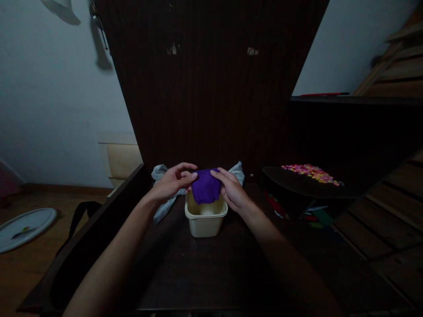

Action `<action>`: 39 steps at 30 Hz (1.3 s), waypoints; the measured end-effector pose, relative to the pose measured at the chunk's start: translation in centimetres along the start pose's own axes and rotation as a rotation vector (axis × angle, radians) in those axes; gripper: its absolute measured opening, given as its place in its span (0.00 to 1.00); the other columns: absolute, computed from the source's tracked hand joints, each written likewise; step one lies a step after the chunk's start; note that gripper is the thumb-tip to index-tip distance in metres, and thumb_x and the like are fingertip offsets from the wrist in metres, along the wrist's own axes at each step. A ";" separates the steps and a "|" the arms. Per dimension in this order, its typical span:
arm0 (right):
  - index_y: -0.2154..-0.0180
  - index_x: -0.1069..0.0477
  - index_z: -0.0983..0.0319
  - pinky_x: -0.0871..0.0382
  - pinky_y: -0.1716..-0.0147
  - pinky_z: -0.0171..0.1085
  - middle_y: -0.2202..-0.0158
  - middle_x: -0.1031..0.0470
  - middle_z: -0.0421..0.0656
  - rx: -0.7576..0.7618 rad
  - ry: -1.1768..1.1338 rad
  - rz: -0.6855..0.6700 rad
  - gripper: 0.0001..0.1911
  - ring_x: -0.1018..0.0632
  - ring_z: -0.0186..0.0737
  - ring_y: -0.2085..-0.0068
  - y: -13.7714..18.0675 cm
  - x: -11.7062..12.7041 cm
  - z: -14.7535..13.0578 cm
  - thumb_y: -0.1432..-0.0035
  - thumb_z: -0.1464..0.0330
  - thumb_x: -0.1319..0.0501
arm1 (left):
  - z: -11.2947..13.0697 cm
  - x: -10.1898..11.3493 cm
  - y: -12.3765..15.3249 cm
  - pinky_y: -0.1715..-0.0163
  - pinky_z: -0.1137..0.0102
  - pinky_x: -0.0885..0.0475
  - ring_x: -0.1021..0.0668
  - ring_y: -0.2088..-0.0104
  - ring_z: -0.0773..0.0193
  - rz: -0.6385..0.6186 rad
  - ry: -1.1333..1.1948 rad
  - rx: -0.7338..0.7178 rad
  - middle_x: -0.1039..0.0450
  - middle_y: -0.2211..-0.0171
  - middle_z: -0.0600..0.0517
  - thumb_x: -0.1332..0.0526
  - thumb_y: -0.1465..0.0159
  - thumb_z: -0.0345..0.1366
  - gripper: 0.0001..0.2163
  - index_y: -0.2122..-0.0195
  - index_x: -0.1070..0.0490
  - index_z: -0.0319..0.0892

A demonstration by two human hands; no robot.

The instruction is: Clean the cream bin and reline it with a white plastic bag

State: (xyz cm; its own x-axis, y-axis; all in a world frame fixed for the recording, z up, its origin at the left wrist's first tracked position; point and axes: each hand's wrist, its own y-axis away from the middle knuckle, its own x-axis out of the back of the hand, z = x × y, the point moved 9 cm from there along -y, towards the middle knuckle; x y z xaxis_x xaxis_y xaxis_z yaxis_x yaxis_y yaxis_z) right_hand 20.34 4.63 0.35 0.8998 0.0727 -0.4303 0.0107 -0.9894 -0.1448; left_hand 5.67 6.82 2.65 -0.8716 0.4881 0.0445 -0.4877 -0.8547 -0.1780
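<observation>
A small purple cloth (pixel 205 186) hangs just above a cream plastic basket (pixel 205 218) that stands on a dark wooden table (pixel 198 268). My left hand (pixel 171 181) pinches the cloth's upper left edge with its fingers closed. On the other side, my right hand (pixel 232 190) grips the cloth's upper right edge. The cloth's lower part dips into the basket's open top.
A crumpled white plastic bag (pixel 161 174) lies behind the basket. A dark wardrobe (pixel 211 79) rises at the back. To the right, colourful small pieces (pixel 310 172) sit on a dark tray. A white plate (pixel 24 226) lies on the floor at left.
</observation>
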 end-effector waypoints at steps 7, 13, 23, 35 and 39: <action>0.70 0.29 0.60 0.27 0.63 0.36 0.71 0.23 0.38 -0.124 -0.030 0.048 0.12 0.23 0.35 0.68 -0.8 2.1 1.9 0.51 0.62 0.28 | -2.9 2.2 1.1 0.58 0.67 0.27 0.22 0.58 0.61 0.184 0.051 -0.076 0.22 0.59 0.49 0.27 0.45 0.47 0.24 0.51 0.29 0.43; 0.68 0.28 0.59 0.24 0.56 0.39 0.67 0.20 0.41 -0.204 -0.048 0.045 0.08 0.19 0.38 0.63 -0.4 3.7 2.3 0.45 0.63 0.32 | -7.1 1.2 3.7 0.36 0.47 0.37 0.38 0.32 0.41 0.044 0.026 -0.173 0.39 0.33 0.40 0.28 0.47 0.56 0.41 0.37 0.41 0.49; 0.66 0.25 0.57 0.24 0.50 0.47 0.65 0.18 0.41 -0.082 0.060 -0.091 0.08 0.18 0.46 0.56 0.4 3.5 0.5 0.51 0.67 0.31 | -11.6 -1.9 4.6 0.30 0.44 0.49 0.41 0.30 0.38 -0.112 -0.143 -0.106 0.47 0.30 0.36 0.21 0.58 0.53 0.62 0.28 0.58 0.46; 0.62 0.24 0.61 0.25 0.46 0.49 0.61 0.18 0.45 -0.107 0.124 -0.056 0.12 0.18 0.47 0.55 1.4 3.8 -1.5 0.50 0.67 0.31 | -9.9 -2.5 3.1 0.35 0.45 0.39 0.33 0.36 0.40 -0.096 -0.255 -0.302 0.39 0.36 0.36 0.24 0.54 0.48 0.55 0.31 0.54 0.43; 0.59 0.23 0.61 0.26 0.47 0.50 0.60 0.19 0.46 -0.050 0.242 -0.035 0.14 0.19 0.47 0.56 2.5 4.1 -2.1 0.47 0.63 0.31 | -9.2 -1.4 3.3 0.36 0.44 0.37 0.31 0.38 0.39 -0.018 -0.457 -0.402 0.38 0.38 0.36 0.22 0.58 0.45 0.54 0.33 0.49 0.43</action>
State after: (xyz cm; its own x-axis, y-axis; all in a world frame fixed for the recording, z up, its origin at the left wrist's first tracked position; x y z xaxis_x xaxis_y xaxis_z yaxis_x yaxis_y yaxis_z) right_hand 24.97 2.19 0.09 0.9767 0.0804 -0.1988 0.0594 -0.9922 -0.1093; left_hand 5.74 5.00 -7.07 -0.8393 0.3005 0.4530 -0.5239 -0.6695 -0.5266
